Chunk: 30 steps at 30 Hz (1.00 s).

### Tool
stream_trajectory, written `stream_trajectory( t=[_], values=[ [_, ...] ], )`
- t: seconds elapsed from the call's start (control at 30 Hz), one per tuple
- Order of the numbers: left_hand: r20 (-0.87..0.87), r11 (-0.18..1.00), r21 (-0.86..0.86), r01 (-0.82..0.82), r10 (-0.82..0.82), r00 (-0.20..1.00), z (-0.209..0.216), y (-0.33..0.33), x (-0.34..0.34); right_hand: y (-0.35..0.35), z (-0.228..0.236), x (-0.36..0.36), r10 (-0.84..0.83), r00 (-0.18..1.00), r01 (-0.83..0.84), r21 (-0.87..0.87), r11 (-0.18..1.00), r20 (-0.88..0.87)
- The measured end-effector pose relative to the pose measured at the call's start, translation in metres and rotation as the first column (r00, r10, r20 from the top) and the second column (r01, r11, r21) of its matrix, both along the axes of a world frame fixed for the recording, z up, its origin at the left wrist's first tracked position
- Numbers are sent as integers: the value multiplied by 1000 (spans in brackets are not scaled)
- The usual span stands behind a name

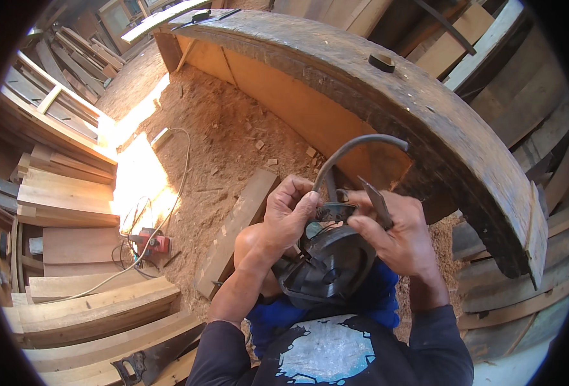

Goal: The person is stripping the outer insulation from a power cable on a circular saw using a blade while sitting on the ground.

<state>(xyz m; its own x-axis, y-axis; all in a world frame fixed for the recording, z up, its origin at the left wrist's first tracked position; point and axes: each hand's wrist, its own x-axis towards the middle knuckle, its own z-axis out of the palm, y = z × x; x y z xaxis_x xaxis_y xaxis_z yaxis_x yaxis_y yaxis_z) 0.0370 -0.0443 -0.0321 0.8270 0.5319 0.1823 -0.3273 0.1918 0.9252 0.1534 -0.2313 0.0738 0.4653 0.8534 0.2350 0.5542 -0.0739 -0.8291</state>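
Observation:
On my lap sits a black, round-bodied power tool (329, 270), tilted, with thin wires and an opened part near its top. My left hand (288, 209) pinches a thick grey cable (352, 147) between thumb and fingers, close to the tool. From there the cable arcs up and right to a loose end. In my right hand (400, 231) a pointed metal blade (378, 202) is gripped, tip upward, while the fingertips reach the top of the tool. The fingers partly hide the spot where cable and tool meet.
A long worn wooden workbench (336, 51) curves past on the right, with a dark tape roll (382, 62) on it. Stacked boards (65, 199) line the left. A red power tool (152, 242) with its cord and a handsaw (130, 370) lie there too. Sawdust covers the floor.

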Motion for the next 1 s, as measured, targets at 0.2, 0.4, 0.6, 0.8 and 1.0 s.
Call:
stream_trajectory(
  t=[0.2, 0.4, 0.6, 0.8, 1.0],
  values=[
    [-142, 967, 211, 141, -112, 983, 18, -9, -7, 47, -7, 18, -6, 989, -18, 168, 986, 146],
    [-10, 880, 465, 94, -100, 995, 8, -3, -10, 69, -14, 37, 181, 953, -168, 74, 983, -245],
    [-31, 942, 326, 79, -73, 997, 9, -8, -14, 74, -12, 47, 154, 945, -182, -71, 981, -288],
    [55, 949, 307, 72, -93, 994, 9, -10, -16, 80, -16, 55, 197, 789, -281, -57, 958, -581],
    [49, 969, 230, 88, -102, 994, 9, -9, -19, 92, -23, 62, 213, 721, -370, -107, 923, -659]
  ],
)
